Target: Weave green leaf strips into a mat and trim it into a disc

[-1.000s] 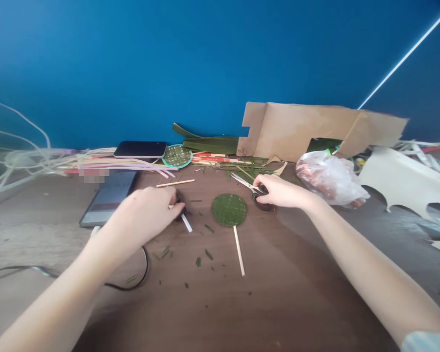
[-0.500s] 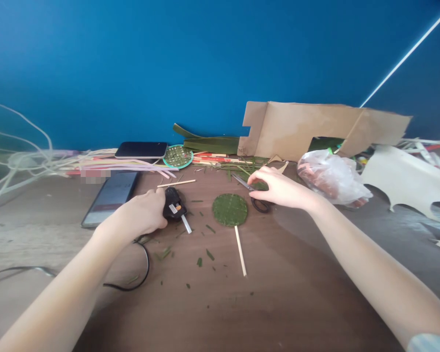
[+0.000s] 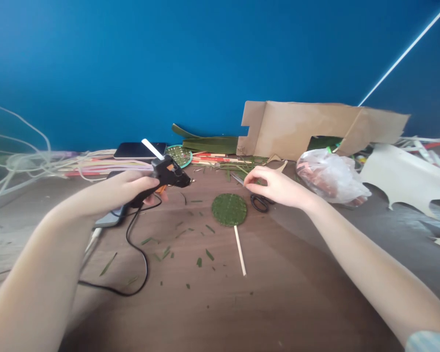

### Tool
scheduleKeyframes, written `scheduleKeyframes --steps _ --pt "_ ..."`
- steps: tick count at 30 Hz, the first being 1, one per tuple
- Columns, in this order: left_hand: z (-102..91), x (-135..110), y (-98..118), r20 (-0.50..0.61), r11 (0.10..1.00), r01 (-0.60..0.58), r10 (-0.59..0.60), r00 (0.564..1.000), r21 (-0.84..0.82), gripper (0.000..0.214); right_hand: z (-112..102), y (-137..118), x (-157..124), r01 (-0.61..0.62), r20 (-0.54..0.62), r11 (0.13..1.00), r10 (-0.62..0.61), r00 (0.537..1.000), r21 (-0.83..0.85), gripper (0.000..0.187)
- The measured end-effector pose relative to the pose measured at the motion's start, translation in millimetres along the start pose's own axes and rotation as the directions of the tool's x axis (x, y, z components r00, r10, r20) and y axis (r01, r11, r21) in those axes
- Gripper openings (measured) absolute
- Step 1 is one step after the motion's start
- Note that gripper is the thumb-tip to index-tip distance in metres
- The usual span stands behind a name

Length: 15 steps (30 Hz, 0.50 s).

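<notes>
My left hand [image 3: 132, 187] grips a black glue gun [image 3: 166, 174] and holds it above the brown table, its nozzle pointing right and a white glue stick jutting from its back. Its black cord [image 3: 135, 254] loops down over the table. My right hand [image 3: 275, 187] hovers over the black-handled scissors [image 3: 256, 198], which lie on the table; its fingers are curled, the fingertips close together, and nothing shows in them. Between my hands lies a round woven green disc [image 3: 229, 209] with a thin wooden stick [image 3: 239, 250] running toward me.
Two phones [image 3: 139, 150] and a teal-rimmed woven disc [image 3: 179, 155] lie at the back left among coloured strips. Green leaves [image 3: 209, 143], a cardboard piece [image 3: 315, 128] and a plastic bag [image 3: 330, 177] sit at the back right. Green clippings dot the table.
My left hand has lifted the glue gun off the table and turned its nozzle to the right. My right hand has let go of the scissors and shifted slightly left above them.
</notes>
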<state>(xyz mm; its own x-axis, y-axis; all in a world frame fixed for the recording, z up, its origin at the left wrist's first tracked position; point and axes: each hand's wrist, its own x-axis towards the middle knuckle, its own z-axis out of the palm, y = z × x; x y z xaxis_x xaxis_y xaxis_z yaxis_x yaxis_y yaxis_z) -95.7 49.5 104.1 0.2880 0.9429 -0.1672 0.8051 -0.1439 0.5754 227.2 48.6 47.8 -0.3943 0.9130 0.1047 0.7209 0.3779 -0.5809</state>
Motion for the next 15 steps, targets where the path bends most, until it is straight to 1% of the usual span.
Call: scheduleKeyframes --steps 1,3,6,10,15 --pt "2.8 0 1 0.038 0.999 0.007 -0.006 0.999 -0.032 0.035 1 -2 0 0.006 0.007 1.0 -0.006 1.0 0.03 0.013" --pt "8.7 0 4 0.065 0.994 0.045 -0.039 0.997 -0.098 0.035 4 -7 0 0.025 0.0 0.996 -0.025 1.0 0.083 0.012" --pt "16.4 0 9 0.183 0.976 0.039 0.001 0.983 -0.215 0.037 13 -14 0 0.065 -0.049 0.982 -0.057 0.997 0.175 0.012" --pt "24.1 1 12 0.234 0.968 0.006 0.054 0.971 -0.249 0.036 24 -23 0 0.138 -0.116 0.936 -0.106 0.988 0.323 0.015" --pt "29.4 2 15 0.296 0.943 -0.023 0.127 0.947 -0.332 0.031 30 -33 -2 0.17 -0.142 0.912 -0.125 0.982 0.373 0.015"
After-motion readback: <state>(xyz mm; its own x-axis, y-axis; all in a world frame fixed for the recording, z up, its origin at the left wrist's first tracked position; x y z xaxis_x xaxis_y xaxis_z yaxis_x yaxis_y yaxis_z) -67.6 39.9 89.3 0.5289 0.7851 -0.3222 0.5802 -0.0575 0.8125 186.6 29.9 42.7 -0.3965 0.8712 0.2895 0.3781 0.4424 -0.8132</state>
